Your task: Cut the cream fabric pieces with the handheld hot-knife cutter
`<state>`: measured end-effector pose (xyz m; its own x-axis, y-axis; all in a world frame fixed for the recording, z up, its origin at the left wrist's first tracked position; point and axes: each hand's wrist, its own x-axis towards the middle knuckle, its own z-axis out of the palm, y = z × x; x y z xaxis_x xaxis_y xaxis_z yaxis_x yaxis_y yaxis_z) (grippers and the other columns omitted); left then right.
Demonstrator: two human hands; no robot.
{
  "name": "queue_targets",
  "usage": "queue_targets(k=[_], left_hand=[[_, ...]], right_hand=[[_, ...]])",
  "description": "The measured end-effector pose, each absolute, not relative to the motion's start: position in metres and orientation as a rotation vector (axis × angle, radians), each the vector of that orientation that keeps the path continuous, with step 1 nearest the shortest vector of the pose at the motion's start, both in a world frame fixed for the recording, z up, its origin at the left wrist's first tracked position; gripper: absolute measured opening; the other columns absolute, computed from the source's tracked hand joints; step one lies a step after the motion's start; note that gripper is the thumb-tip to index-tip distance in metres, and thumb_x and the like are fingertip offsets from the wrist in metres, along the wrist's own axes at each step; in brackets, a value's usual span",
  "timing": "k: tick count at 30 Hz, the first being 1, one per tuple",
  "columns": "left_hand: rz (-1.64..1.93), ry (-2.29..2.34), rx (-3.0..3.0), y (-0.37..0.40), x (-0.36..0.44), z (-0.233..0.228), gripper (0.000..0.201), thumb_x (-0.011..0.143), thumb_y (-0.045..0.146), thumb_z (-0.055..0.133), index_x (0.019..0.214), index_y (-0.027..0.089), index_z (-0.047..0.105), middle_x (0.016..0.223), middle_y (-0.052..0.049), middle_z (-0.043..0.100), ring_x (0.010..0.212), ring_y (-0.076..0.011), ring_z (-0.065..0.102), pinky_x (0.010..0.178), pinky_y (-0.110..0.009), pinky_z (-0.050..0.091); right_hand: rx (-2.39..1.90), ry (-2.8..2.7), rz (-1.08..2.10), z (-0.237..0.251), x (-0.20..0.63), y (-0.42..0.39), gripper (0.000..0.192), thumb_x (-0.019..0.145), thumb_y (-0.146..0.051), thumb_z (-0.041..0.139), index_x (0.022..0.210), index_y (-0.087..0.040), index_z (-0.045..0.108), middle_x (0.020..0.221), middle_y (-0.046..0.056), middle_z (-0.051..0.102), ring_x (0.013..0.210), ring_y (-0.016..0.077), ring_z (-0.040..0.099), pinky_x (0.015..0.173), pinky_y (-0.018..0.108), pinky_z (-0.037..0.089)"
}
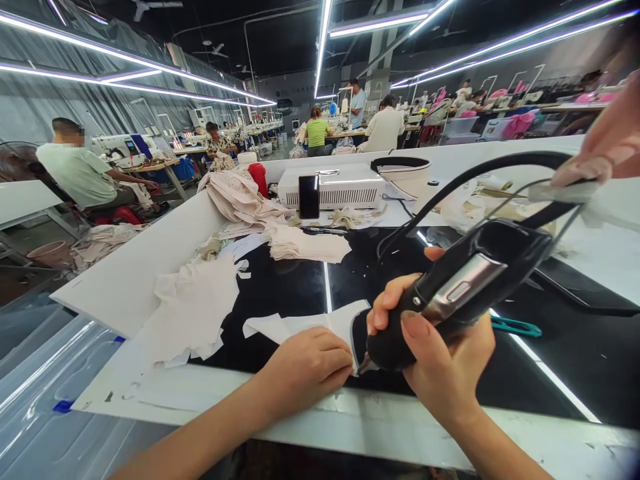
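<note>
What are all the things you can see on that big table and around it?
Cutting tool: one, black and silver, in the right hand.
Fabric piece: one, white, under the left hand.
Fabric pile: several, cream, far left of table.
Box machine: one, white, table back.
Phone: one, black, upright against the machine.
Scissors: one, teal, right of the tool.
Workers: several, seated at far benches.
Left hand: pressing the fabric.
Right hand: gripping the tool.
</note>
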<state>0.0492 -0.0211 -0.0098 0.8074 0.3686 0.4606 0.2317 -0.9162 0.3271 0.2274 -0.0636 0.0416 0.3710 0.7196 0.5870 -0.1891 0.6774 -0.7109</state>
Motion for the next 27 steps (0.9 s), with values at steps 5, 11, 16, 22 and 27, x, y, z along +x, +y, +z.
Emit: queue_targets(k=[5,11,16,22,27], left_hand=[[0.743,0.504,2.694,-0.0204,0.0487,-0.0069,0.022,0.113,0.021,0.056,0.098,0.017,0.072,0.102,-0.004,0.078,0.097,-0.0190,0.072,0.091,-0.030,0.056],[0.610,0.637,2.704,-0.0168,0.0518,-0.0053,0.016,0.110,0.022,0.063,0.096,0.017,0.069,0.097,-0.003,0.075,0.094,-0.0206,0.069,0.089,-0.033,0.055],[0.701,0.681,2.708,-0.0156,0.0558,-0.0074,0.015,0.108,0.019,0.065,0.093,0.019,0.067,0.102,-0.004,0.071,0.094,-0.0192,0.067,0.087,-0.030,0.055],[0.671,0.492,2.765,-0.0151,0.0556,-0.0083,0.014,0.110,0.012,0.057,0.103,0.019,0.068,0.103,-0.004,0.074,0.103,-0.0200,0.071,0.099,-0.033,0.054],[0.573,0.475,2.770,-0.0118,0.0497,-0.0085,0.019,0.111,0.010,0.053,0.110,0.018,0.070,0.102,-0.005,0.076,0.099,-0.0187,0.073,0.092,-0.031,0.056]], right_hand=[[-0.591,-1.046,0.617,0.0409,0.2264,-0.0651,0.053,0.093,-0.035,0.087,0.139,-0.034,0.060,0.089,-0.002,0.071,0.060,0.0161,0.065,0.051,0.032,0.058],[-0.584,-1.052,0.606,0.0409,0.2256,-0.0646,0.059,0.093,-0.034,0.087,0.144,-0.034,0.057,0.090,-0.002,0.071,0.061,0.0163,0.064,0.050,0.032,0.057],[-0.626,-1.045,0.594,0.0411,0.2251,-0.0643,0.059,0.092,-0.037,0.087,0.142,-0.035,0.057,0.088,-0.002,0.071,0.061,0.0171,0.064,0.052,0.033,0.056],[-0.604,-1.032,0.607,0.0428,0.2233,-0.0640,0.056,0.092,-0.036,0.087,0.141,-0.034,0.058,0.088,-0.003,0.070,0.057,0.0167,0.063,0.045,0.030,0.054],[-0.606,-1.037,0.590,0.0432,0.2231,-0.0631,0.055,0.092,-0.036,0.088,0.139,-0.034,0.060,0.087,-0.003,0.071,0.058,0.0166,0.064,0.047,0.031,0.057]])
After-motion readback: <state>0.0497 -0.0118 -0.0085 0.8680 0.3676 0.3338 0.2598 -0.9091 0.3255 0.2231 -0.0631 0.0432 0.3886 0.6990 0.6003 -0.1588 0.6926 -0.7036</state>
